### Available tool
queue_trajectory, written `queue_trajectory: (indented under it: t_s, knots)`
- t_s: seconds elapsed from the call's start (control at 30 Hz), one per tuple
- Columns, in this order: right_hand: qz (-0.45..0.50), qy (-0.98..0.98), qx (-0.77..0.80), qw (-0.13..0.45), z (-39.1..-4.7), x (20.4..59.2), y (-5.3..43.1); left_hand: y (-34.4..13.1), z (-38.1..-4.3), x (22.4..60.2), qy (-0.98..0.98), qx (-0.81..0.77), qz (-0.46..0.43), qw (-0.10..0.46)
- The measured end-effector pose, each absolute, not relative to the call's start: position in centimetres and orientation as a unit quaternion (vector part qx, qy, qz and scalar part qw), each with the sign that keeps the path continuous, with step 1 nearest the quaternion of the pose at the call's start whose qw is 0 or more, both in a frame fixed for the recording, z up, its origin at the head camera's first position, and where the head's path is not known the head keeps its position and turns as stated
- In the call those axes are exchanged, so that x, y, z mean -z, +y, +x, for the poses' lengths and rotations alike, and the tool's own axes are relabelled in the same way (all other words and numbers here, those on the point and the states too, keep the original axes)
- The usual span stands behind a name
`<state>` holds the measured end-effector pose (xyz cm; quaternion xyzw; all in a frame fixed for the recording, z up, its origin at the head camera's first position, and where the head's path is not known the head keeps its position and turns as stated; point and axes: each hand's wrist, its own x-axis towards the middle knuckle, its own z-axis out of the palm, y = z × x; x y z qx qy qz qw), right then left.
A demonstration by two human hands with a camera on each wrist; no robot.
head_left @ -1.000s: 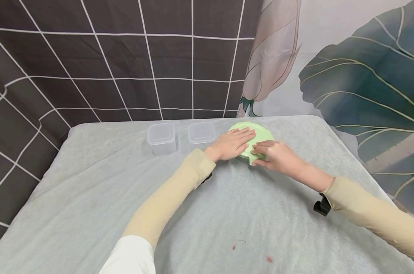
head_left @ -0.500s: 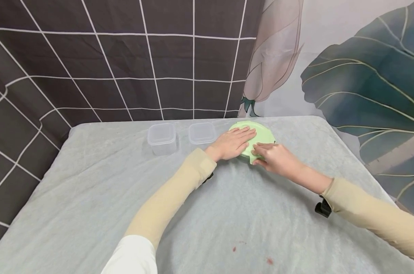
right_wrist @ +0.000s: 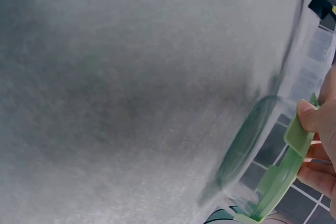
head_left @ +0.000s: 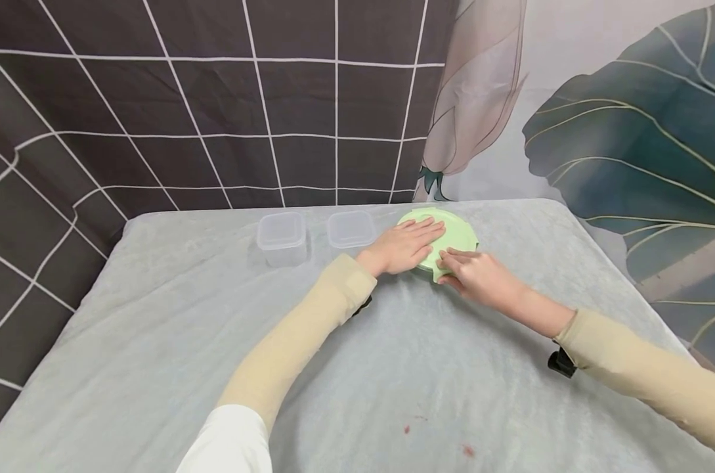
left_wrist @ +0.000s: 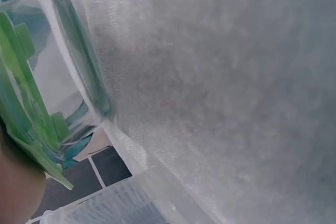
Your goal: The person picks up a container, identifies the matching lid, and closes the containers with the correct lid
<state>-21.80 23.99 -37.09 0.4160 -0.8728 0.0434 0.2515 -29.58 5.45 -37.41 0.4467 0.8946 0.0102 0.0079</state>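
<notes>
A round clear glass food container (left_wrist: pixel 79 59) with a light green snap lid (head_left: pixel 460 235) stands near the back of the table, right of centre. My left hand (head_left: pixel 401 248) rests flat on top of the lid with its fingers stretched out. At the lid's near edge, my right hand (head_left: pixel 480 272) pinches a latch flap (right_wrist: pixel 298 139). The thumb lies on the outside of that flap, and the other fingers are over the lid's top. Other green flaps show on the lid's rim in both wrist views. Whether they are fastened I cannot tell.
Two clear square plastic boxes with lids, a left one (head_left: pixel 281 240) and a right one (head_left: pixel 351 230), stand at the back, left of the hands. My left forearm partly covers the right box. Grey cloth (head_left: pixel 215 315) covers the table. Small red marks (head_left: pixel 468 451) lie near the front.
The right hand's fingers have shifted slightly at the latch flap. My left hand stays in place on the lid. The whole head view has drifted a little.
</notes>
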Motion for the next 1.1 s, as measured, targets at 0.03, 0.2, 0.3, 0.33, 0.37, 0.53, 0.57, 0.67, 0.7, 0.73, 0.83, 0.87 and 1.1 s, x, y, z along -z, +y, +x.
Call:
queue_trajectory:
  t_s: [0.03,0.2,0.3,0.33,0.37,0.53,0.57,0.67,0.7,0.73,0.83,0.87,1.1]
  knots:
    - [0.418,-0.870,-0.039,0.256,-21.75,37.13,24.03,5.51,-29.55,37.38,0.895,-0.012,0.447,0.012]
    - [0.424,-0.863,-0.027,0.274,-21.57,37.18,23.98,5.61,-29.56,37.31,0.896,-0.012,0.443,0.013]
    - [0.419,-0.863,-0.029,0.280,-21.57,37.16,23.91,5.64,-29.65,37.21,0.896,-0.013,0.444,0.008]
    - [0.418,-0.864,-0.028,0.281,-21.57,37.14,23.88,5.63,-29.69,37.18,0.896,-0.014,0.444,0.006]
    - [0.417,-0.864,-0.028,0.282,-21.59,37.15,23.86,5.62,-29.72,37.15,0.896,-0.015,0.444,0.005]
    - [0.418,-0.861,-0.018,0.291,-21.66,37.31,23.70,5.52,-29.77,37.15,0.898,-0.021,0.440,0.008]
    - [0.419,-0.859,-0.012,0.293,-21.68,37.33,23.66,5.51,-29.77,37.13,0.898,-0.022,0.439,0.010]
    - [0.416,-0.860,-0.006,0.296,-21.73,37.37,23.55,5.55,-29.80,37.08,0.900,-0.024,0.436,0.016]
    - [0.416,-0.859,-0.005,0.298,-21.73,37.37,23.52,5.57,-29.80,37.05,0.900,-0.024,0.434,0.017]
    - [0.415,-0.859,-0.003,0.298,-21.73,37.34,23.50,5.58,-29.79,37.03,0.901,-0.023,0.433,0.017]
    - [0.408,-0.863,-0.016,0.297,-21.69,37.44,23.52,5.62,-29.68,37.01,0.902,-0.023,0.431,0.019]
    - [0.407,-0.863,-0.018,0.299,-21.66,37.54,23.56,5.64,-29.63,37.02,0.902,-0.025,0.431,0.020]
    - [0.402,-0.861,-0.037,0.310,-21.50,38.11,23.77,5.73,-29.37,37.28,0.900,-0.029,0.435,0.019]
